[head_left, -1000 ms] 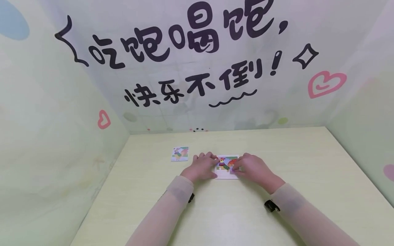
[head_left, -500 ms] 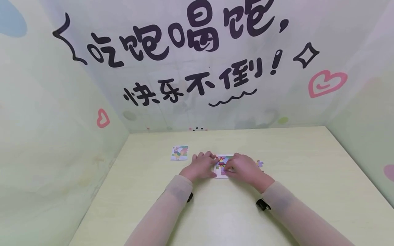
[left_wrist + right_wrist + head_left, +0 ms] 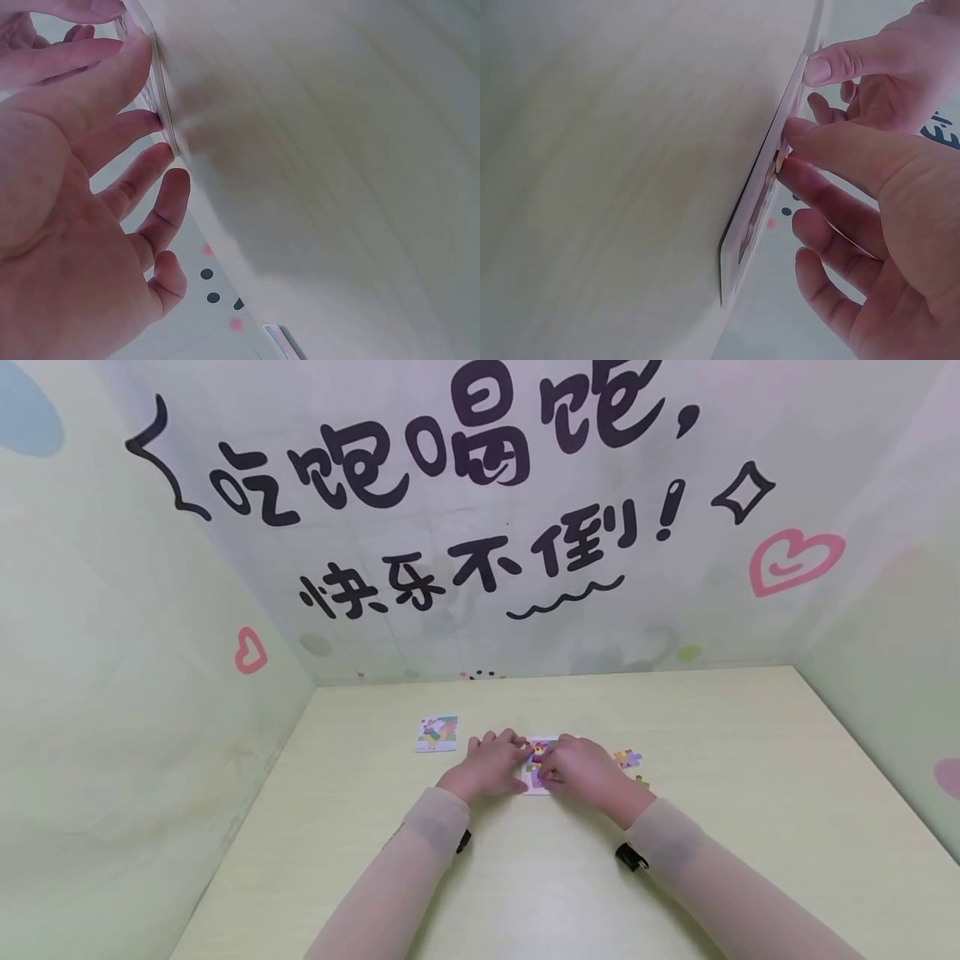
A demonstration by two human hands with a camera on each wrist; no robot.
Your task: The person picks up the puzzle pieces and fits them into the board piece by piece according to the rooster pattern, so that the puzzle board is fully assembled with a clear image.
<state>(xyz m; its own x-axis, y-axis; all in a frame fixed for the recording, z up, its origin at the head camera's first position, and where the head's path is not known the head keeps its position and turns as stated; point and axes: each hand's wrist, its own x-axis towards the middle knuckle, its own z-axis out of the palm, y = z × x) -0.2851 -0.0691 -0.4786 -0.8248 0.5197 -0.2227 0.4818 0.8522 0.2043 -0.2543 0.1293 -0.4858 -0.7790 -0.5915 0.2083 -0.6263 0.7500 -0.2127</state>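
Note:
A small jigsaw board with a partly visible rooster picture lies flat on the table in the head view. At its left side my left hand holds the edge between thumb and fingers; the left wrist view shows the fingertips against the rim. My right hand is over the board's right part and hides much of it. In the right wrist view its thumb and index finger pinch a small puzzle piece right at the board's surface. The piece's picture is mostly hidden.
Loose puzzle pieces lie just right of my right hand, with a greenish piece nearer me. A square picture card with a paler rooster lies to the left. Fabric walls with printed writing enclose the table.
My right hand has moved left across the board with the puzzle piece, uncovering the loose pieces on the right. My left hand stays at the board's left side.

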